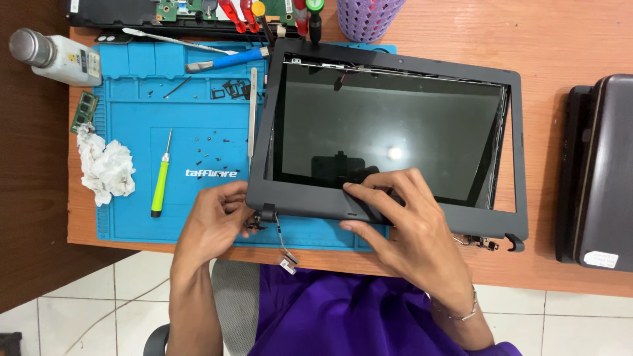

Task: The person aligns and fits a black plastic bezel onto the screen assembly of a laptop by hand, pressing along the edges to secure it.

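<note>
A laptop screen assembly lies on the desk, its dark glossy panel [389, 125] sitting skewed inside a grey plastic bezel [521, 151]. My left hand [214, 221] grips the bezel's near left corner by the hinge [267, 214]. My right hand [405, 221] presses on the bezel's lower edge, fingers curled over it onto the panel. A thin cable [283, 244] with a small connector dangles from the left hinge over the desk edge. The right hinge [491, 244] sticks out at the near right corner.
A blue work mat [132, 198] holds a green-handled screwdriver [159, 178], metal tweezers [252, 112], a blue-handled tool [224, 60] and several tiny screws. Crumpled tissue [105, 168], a memory module [84, 111] and a white bottle [56, 58] lie left. A closed dark laptop [597, 171] sits right, a purple basket [369, 16] behind.
</note>
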